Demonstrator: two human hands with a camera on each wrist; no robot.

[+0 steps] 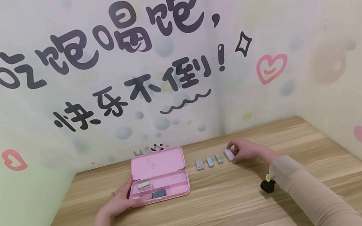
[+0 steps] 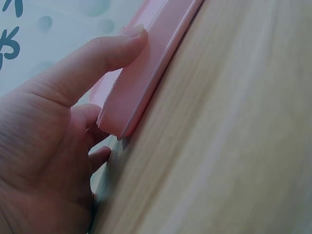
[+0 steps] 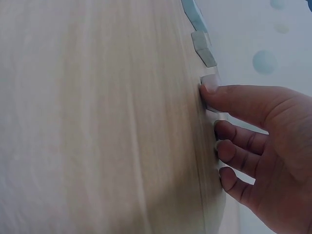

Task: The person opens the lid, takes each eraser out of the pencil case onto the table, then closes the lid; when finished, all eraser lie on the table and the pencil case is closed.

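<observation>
On wood, spread left fingers grip a case, right fingers pinching a block.

On the pale wall above the pink case, we read two lines of dark Chinese characters: "吃饱喝饱," and, beneath, "快乐不倒!" The small grey lettering just over the case we cannot make out.
</observation>
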